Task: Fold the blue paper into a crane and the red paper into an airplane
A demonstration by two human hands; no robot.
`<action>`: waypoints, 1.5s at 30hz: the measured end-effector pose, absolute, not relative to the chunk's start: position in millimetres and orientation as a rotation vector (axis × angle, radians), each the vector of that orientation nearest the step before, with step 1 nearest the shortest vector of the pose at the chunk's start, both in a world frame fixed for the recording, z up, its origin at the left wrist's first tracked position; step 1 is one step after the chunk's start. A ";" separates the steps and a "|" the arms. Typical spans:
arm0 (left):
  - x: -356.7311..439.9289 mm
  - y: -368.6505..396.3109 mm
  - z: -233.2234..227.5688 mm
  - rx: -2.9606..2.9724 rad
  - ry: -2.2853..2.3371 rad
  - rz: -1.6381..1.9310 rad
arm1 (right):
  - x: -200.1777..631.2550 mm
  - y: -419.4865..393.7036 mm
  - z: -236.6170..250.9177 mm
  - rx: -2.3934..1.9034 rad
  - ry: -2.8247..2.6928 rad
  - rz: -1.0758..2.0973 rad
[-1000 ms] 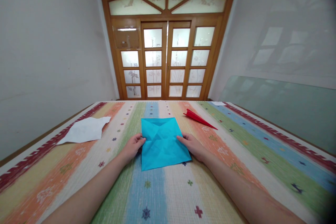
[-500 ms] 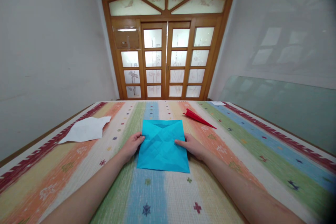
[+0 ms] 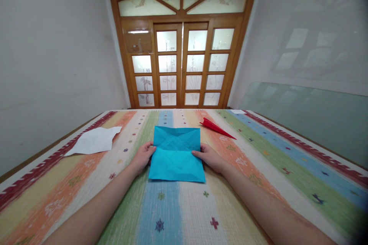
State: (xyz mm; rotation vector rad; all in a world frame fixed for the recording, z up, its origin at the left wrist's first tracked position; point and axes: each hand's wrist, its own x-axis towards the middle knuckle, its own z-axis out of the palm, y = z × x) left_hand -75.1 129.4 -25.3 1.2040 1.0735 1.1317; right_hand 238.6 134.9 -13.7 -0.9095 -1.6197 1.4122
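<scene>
Left hand [image 3: 143, 155] pinching the left edge of a creased blue paper [image 3: 176, 154], right hand [image 3: 209, 156] pinching its right edge, paper lying mid-rug on the striped rug [image 3: 258, 168], red paper plane [image 3: 216, 127] far right, white paper [image 3: 93, 141] far left.

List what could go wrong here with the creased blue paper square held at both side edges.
The creased blue paper square is pinched only at its side edges by the left hand and right hand; uneven pull might skew a fold. The soft striped woven cloth may blur creases.
</scene>
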 end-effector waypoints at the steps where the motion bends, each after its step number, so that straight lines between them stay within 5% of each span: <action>1: -75.2 129.0 -24.6 1.206 1.078 1.138 | 239.0 135.6 -14.2 -0.909 -1.620 1.417; 45: -85.1 135.2 -28.3 1.281 1.025 1.076 | 239.5 134.7 -10.3 -0.979 -1.515 1.485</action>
